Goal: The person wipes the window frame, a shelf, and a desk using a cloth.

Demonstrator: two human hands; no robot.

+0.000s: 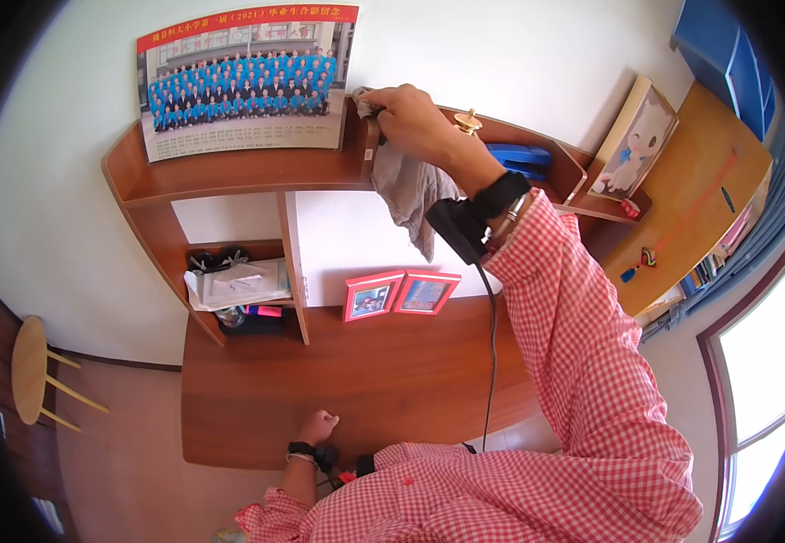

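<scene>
My right hand is raised to the upper shelf of a brown wooden desk unit, its fingers closed on a grey cloth. Part of the cloth is bunched at the top of the upright divider, and the rest hangs below the shelf. A large group photo with a red top strip leans on the shelf just left of that hand. My left hand is curled closed near the front edge of the desktop, with nothing visible in it.
A pink double photo frame stands on the desk. Papers fill the left cubby. On the right shelf are a gold ornament, a blue object and a framed picture. A stool stands left; a cable trails from my right wrist.
</scene>
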